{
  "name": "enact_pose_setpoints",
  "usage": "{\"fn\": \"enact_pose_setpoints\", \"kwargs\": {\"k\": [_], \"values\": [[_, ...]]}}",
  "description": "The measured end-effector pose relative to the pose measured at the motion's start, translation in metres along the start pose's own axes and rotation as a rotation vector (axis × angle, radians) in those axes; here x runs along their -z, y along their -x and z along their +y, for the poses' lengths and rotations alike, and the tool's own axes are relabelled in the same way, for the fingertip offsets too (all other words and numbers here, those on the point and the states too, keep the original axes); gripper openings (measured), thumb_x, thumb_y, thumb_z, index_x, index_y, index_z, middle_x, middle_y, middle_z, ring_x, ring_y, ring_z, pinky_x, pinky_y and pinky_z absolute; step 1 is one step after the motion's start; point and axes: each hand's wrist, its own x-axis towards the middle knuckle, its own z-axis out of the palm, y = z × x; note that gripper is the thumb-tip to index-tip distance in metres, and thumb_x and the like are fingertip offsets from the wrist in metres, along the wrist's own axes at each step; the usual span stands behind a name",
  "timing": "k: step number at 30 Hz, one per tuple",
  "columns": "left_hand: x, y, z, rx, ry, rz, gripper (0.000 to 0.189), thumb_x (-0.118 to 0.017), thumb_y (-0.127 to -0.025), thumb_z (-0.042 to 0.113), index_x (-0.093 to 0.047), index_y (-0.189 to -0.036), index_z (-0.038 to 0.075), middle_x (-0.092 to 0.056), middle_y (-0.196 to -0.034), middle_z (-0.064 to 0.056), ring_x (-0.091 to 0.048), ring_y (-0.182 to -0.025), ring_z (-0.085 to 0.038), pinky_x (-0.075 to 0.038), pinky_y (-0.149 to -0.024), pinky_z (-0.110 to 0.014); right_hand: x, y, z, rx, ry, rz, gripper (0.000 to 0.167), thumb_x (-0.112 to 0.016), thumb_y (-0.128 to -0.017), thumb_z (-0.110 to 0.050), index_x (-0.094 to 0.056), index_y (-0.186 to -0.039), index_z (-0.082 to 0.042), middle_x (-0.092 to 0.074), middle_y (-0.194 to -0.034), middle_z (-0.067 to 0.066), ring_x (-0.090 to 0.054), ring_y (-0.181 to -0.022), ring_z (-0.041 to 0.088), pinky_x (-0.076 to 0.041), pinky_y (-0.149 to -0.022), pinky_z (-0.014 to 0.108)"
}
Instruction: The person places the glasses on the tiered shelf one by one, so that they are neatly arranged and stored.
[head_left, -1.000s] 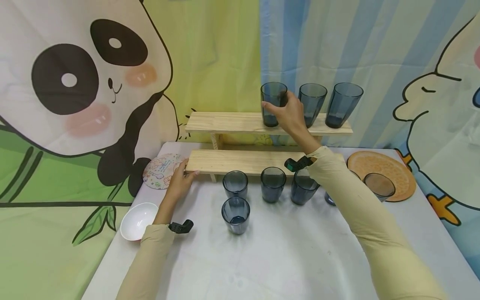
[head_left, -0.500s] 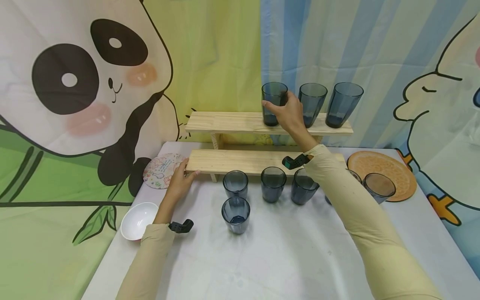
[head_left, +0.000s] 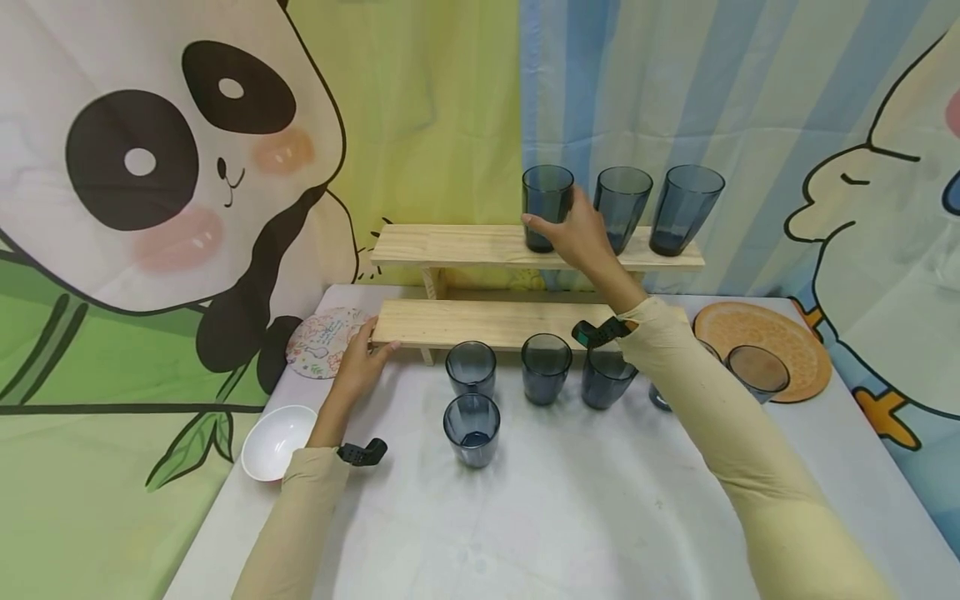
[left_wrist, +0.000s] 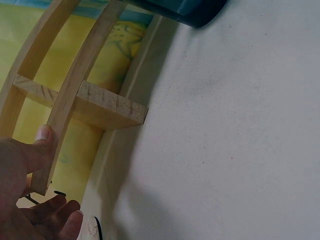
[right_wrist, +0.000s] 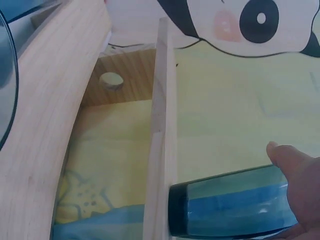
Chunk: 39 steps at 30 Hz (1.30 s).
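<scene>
My right hand (head_left: 583, 232) is at a tall blue-tinted glass (head_left: 547, 200) standing upright on the upper board of a two-tier wooden shelf (head_left: 442, 243). Its thumb overlaps the glass's front in the head view, fingers at the right side. In the right wrist view the thumb (right_wrist: 280, 152) sticks out past the glass's side. Two more tall glasses, a middle one (head_left: 624, 204) and a right one (head_left: 686, 208), stand beside it. My left hand (head_left: 362, 362) holds the left end of the lower board (head_left: 480, 322), thumb (left_wrist: 45, 137) on its front edge.
Several short blue-grey glasses, one nearest me (head_left: 472, 429), stand before the shelf. A brown-tinted glass (head_left: 759, 371) is by a round orange mat (head_left: 810, 358) at right, partly behind my sleeve. At left are a white bowl (head_left: 277, 442) and a floral round mat (head_left: 322, 342).
The right hand's fingers, seen dark behind the left tall glass earlier, have drawn back to its right side. The glass stays in place. My left hand has not moved.
</scene>
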Motion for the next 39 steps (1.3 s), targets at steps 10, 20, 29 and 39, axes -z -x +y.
{"fn": "enact_pose_setpoints", "kwargs": {"k": [10,20,29,39], "values": [[-0.001,0.001,-0.001,-0.001,-0.004,0.001,0.077,-0.063,-0.107,0.031,-0.022,-0.167,0.003,-0.032,-0.166,-0.031,-0.042,-0.147,-0.051,-0.036,-0.121,-0.062,0.015,0.039,-0.006,-0.004,0.078,-0.094,0.127,-0.071,-0.092,-0.067,0.014,-0.168,-0.012,-0.001,-0.177,0.016,-0.016,-0.162,0.040,-0.027,-0.127,0.062],[-0.001,0.001,-0.002,0.016,-0.004,-0.006,0.078,-0.064,-0.107,0.032,-0.021,-0.167,0.004,-0.031,-0.166,-0.032,-0.041,-0.147,-0.051,-0.036,-0.122,-0.062,0.006,0.104,0.014,0.166,-0.037,-0.152,0.113,-0.072,-0.094,-0.063,-0.003,-0.171,-0.018,-0.016,-0.176,0.012,-0.029,-0.159,0.038,-0.038,-0.123,0.055],[0.000,0.000,0.000,-0.013,0.001,0.002,0.078,-0.065,-0.107,0.030,-0.024,-0.166,0.001,-0.032,-0.165,-0.033,-0.042,-0.147,-0.052,-0.034,-0.123,-0.062,-0.039,0.182,0.041,0.305,-0.216,-0.263,0.090,-0.084,-0.092,-0.040,-0.036,-0.164,-0.016,-0.044,-0.165,0.007,-0.043,-0.153,0.027,-0.038,-0.125,0.039],[0.000,0.002,0.001,0.014,0.000,0.003,0.079,-0.064,-0.107,0.031,-0.021,-0.167,0.003,-0.030,-0.167,-0.031,-0.041,-0.147,-0.050,-0.035,-0.122,-0.062,-0.109,0.214,0.083,0.348,-0.265,-0.380,0.098,-0.093,-0.080,-0.042,-0.045,-0.158,-0.011,-0.052,-0.159,0.002,-0.047,-0.150,0.019,-0.037,-0.124,0.031]]}}
